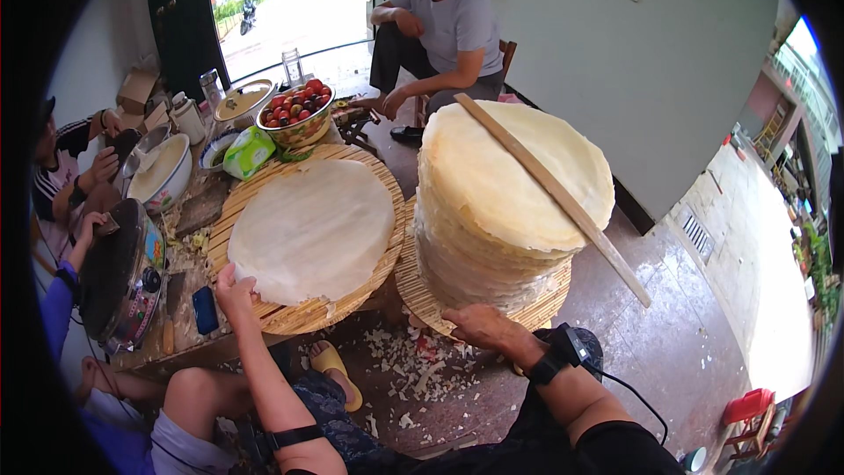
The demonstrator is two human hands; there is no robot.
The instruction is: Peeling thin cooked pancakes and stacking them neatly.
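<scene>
My left hand (pixel 236 295) is at the near left edge of a thin, round white sheet (pixel 312 224), thumb and fingers close together; I cannot tell whether they pinch it. The sheet lies almost flat on a round woven mat (pixel 286 317) at the edge of the tabletop (pixel 183 321). My right hand (pixel 483 327) reaches to the foot of a tall stack of pale round sheets (pixel 475 237), fingers hidden from me in part, so I cannot tell if they grip anything. The stack stands right of the sheet on a second woven mat (pixel 409 277), a wooden strip (pixel 556 193) slanting across its top and jutting past it. Beyond my sheet sits a bowl of red fruit (pixel 301 132); left of it, a round black griddle (pixel 105 264). Pale scraps (pixel 422 369) litter the floor.
</scene>
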